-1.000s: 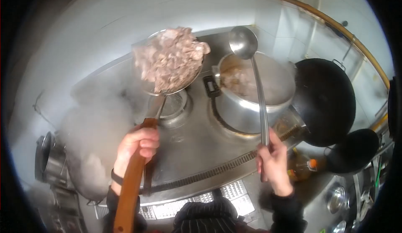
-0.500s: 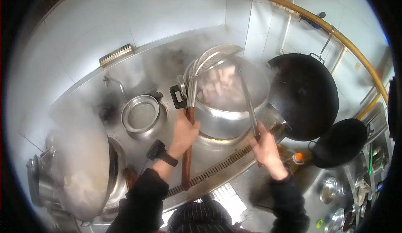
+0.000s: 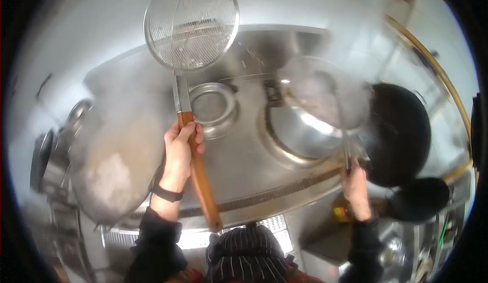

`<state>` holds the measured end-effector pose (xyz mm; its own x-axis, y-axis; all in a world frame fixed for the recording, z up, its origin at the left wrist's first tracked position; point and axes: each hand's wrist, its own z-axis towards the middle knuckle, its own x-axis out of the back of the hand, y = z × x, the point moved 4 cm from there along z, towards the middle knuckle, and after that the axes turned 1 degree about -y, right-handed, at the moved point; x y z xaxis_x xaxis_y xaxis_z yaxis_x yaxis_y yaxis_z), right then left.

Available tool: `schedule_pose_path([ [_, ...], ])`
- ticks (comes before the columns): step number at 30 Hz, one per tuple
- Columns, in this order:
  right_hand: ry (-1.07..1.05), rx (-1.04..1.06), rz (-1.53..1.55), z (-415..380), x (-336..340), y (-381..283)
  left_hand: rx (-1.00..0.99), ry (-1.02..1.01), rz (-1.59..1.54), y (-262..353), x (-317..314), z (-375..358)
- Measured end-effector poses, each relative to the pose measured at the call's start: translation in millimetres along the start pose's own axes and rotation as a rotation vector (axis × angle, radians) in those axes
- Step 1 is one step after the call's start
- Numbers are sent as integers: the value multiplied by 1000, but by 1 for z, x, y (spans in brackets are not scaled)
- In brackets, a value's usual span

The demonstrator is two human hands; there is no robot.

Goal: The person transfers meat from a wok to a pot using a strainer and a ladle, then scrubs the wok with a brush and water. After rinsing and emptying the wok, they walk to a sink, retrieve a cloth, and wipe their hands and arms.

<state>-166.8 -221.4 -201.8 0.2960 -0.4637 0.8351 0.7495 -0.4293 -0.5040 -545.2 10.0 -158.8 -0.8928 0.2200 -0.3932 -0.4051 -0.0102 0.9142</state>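
Left of steaming pot [image 3: 300, 135], left hand [image 3: 181, 144] wrapped round wooden-handled strainer [image 3: 192, 28], raised toward far wall [image 3: 274, 3]; right hand [image 3: 356, 185] closed round ladle [image 3: 346, 148], steam-blurred head at pot's mouth.

Pale wall [image 3: 290, 3] is rising right along the back | steel bench [image 3: 239, 163] is sweeping below in a curve, catching light | yellow pipe [image 3: 438, 70] is arcing down the right | steam [image 3: 127, 87] is hazing the left | patterned metal plate [image 3: 278, 227] is gleaming below.
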Motion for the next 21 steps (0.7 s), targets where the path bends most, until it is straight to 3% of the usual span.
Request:
schedule_pose_path([
  [1, 35, 12, 133, -6, -8, -19, 18, 55, -2, 11, 32, -15],
  [2, 181, 282, 268, -5, -34, -11, -14, 126, 3, 24, 68, -26],
  [4, -140, -70, 756, -29, -53, -59, 116, 248, 27, 38, 146, -58],
  [6, -309, -154, 1067, -48, -89, -85, 125, 507, 249, 59, 223, -88],
  [7, -501, -4, 1100, -64, -112, -119, 119, 632, 410, 81, 292, -114],
  [9, -624, 10, 1023, -80, -134, -162, 168, 754, 687, 105, 374, -138],
  [13, -780, 52, 978, -93, -177, -205, 320, 915, 1127, 159, 447, -158],
  [16, -804, 28, 1016, -94, -191, -213, 323, 388, 2146, 136, 609, -154],
  [17, -793, 37, 1008, -97, -193, -213, 511, 283, 1979, 128, 625, -149],
  [18, -782, 40, 1001, -99, -195, -208, 525, 277, 1986, 128, 611, -147],
  [19, -790, 25, 1005, -99, -200, -199, 643, 192, 1680, 115, 595, -142],
  [20, -766, 41, 948, -100, -205, -185, 743, 107, 1371, 104, 565, -134],
  [21, -739, 59, 890, -99, -208, -177, 753, 94, 1381, 102, 528, -125],
])
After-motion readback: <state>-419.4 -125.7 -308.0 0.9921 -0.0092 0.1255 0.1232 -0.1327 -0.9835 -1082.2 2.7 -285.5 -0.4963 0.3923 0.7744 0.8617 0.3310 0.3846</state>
